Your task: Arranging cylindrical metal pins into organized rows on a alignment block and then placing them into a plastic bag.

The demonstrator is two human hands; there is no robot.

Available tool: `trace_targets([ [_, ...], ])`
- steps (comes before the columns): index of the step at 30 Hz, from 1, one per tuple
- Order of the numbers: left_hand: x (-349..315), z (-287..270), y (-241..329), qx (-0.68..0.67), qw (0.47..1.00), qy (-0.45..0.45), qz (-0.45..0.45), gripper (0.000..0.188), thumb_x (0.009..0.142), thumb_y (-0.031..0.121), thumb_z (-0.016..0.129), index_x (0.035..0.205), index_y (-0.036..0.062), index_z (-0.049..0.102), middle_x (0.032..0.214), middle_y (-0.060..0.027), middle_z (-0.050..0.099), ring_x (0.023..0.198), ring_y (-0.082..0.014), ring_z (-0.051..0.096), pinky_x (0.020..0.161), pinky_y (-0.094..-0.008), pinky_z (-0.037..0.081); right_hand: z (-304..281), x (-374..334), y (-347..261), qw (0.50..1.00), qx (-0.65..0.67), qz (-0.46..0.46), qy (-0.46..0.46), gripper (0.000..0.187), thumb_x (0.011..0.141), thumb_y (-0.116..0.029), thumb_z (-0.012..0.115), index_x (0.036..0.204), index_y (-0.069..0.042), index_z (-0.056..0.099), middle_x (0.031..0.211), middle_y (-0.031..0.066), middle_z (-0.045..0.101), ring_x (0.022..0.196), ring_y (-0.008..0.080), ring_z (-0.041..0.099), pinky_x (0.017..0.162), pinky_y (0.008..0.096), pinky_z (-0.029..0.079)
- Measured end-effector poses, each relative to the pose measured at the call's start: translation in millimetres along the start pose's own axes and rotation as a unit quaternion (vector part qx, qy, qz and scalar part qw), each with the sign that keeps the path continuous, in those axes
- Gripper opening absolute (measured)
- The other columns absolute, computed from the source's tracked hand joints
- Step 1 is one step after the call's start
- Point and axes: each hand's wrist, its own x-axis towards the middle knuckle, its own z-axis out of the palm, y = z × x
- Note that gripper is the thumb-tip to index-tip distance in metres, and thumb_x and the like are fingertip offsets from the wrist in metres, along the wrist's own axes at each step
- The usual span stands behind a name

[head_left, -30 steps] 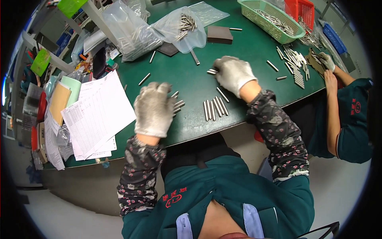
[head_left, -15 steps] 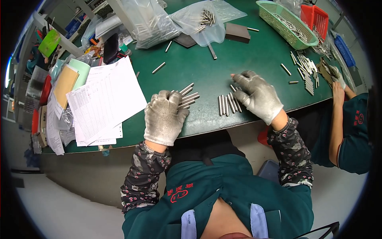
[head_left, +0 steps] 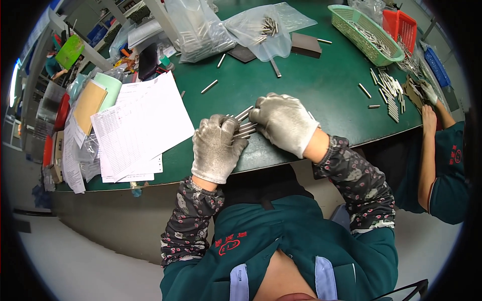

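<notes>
My left hand [head_left: 216, 149], in a grey-white work glove, is closed around several shiny metal pins [head_left: 245, 131] just above the front of the green table. The pins stick out of its right side, fanned slightly. My right hand [head_left: 285, 122], gloved too, is curled at the right ends of these pins, thumb and fingers bent in on them. Its fingertips are partly hidden, and its back covers the patch of table behind it. A single loose pin [head_left: 209, 87] lies beyond my left hand.
Printed sheets [head_left: 143, 125] cover the table's left. At the back are plastic bags [head_left: 263, 37] of pins and a dark block [head_left: 306, 45]. To the right stand a green basket [head_left: 366, 37], a red basket [head_left: 400, 27] and scattered pins [head_left: 389, 93]. Beside them a co-worker's arm [head_left: 427, 150] reaches in.
My right hand has moved left, from beside the row of pins on the table to the pins in my left hand. That row is now hidden. The whole view has shifted slightly.
</notes>
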Motion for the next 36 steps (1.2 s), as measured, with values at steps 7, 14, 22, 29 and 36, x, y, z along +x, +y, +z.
trace_targets([
  [7,-4,-8,-8,0.005,0.998,-0.045,-0.031,0.033,0.063,0.018,0.076,0.092,0.0079,0.065,0.098,-0.0075,0.058,0.094,-0.0264,0.054,0.085,-0.0388,0.045,7,14,-6,0.993,-0.054,0.010,-0.103,0.010,0.072,-0.014,0.059,0.074,-0.006,0.065,0.078,0.0115,0.061,0.083,0.0297,0.059,0.076,0.0398,0.046],
  [14,-4,-6,-9,0.006,0.998,-0.045,-0.032,0.030,0.067,0.018,0.075,0.094,0.0088,0.066,0.098,-0.0080,0.060,0.095,-0.0269,0.055,0.084,-0.0391,0.045,0,14,-9,0.986,-0.067,0.065,-0.140,0.011,0.072,-0.010,0.059,0.077,-0.004,0.067,0.083,0.0149,0.065,0.084,0.0304,0.064,0.075,0.0386,0.050],
  [22,-2,-5,-7,0.006,0.997,-0.074,-0.034,0.025,0.070,0.018,0.072,0.093,0.0104,0.065,0.096,-0.0064,0.061,0.094,-0.0259,0.056,0.083,-0.0405,0.045,4,10,-10,0.985,-0.043,0.097,-0.137,0.011,0.074,-0.011,0.057,0.077,-0.003,0.064,0.077,0.0158,0.063,0.080,0.0339,0.061,0.072,0.0422,0.049],
  [29,-3,-4,-2,0.033,0.996,-0.065,-0.042,0.024,0.072,0.022,0.069,0.091,0.0078,0.064,0.090,-0.0084,0.062,0.090,-0.0263,0.059,0.081,-0.0406,0.046,3,2,-16,0.990,-0.035,0.107,-0.084,0.015,0.076,-0.011,0.054,0.086,-0.004,0.061,0.077,0.0169,0.062,0.079,0.0350,0.061,0.071,0.0436,0.049],
  [36,-2,-4,3,0.024,0.994,-0.067,-0.088,0.024,0.071,0.024,0.070,0.087,0.0074,0.064,0.082,-0.0076,0.063,0.082,-0.0272,0.061,0.077,-0.0406,0.047,-3,-7,-40,0.974,0.031,0.190,-0.120,0.033,0.080,-0.012,0.051,0.111,-0.005,0.058,0.072,0.0166,0.063,0.070,0.0347,0.062,0.062,0.0444,0.050],
])
